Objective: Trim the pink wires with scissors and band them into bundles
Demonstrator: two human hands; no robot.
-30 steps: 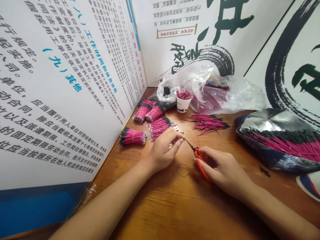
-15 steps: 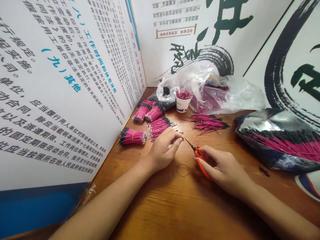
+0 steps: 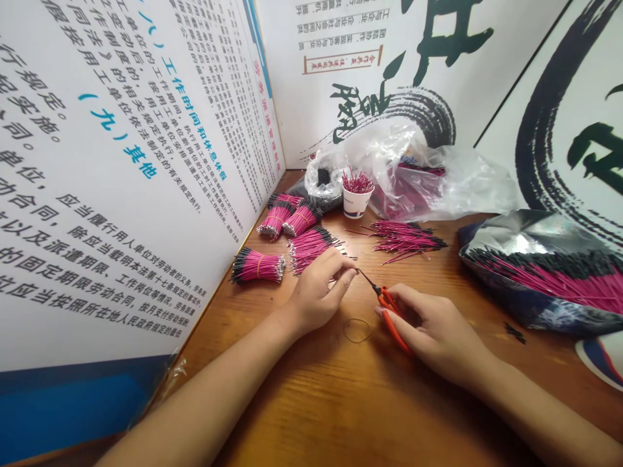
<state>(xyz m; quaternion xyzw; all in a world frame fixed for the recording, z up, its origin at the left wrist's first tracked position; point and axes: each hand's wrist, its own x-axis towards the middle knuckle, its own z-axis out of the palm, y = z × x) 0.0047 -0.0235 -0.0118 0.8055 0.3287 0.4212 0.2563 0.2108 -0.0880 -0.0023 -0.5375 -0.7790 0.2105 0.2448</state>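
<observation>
A workshop corner set up for handwork, or an office used as one; which, I cannot tell. A rules board [image 3: 121, 194], with a heading on working hours and leave, lines the left edge of the wooden worktop [image 3: 311, 402], and a slogan board [image 3: 311, 110] its far edge. Tied wire bundles [image 3: 260, 266], a bag [image 3: 516, 314] of wires [image 3: 559, 280] and an orange tool [image 3: 395, 329] suggest piecework.

The white left-hand panel [image 3: 131, 214] carries blue headings [image 3: 117, 135] reading "(八)工作时间和休息休假" and "(九)其他", a pink title [image 3: 265, 115], "劳务派遣管理制度", and black clauses including "应当履行用人单位对劳动者的义务", while the back panel [image 3: 402, 35] bears a red boxed line [image 3: 343, 61], "合作共赢,促进共同发展", and the paper cup's [image 3: 357, 203] print is too small to read.
</observation>
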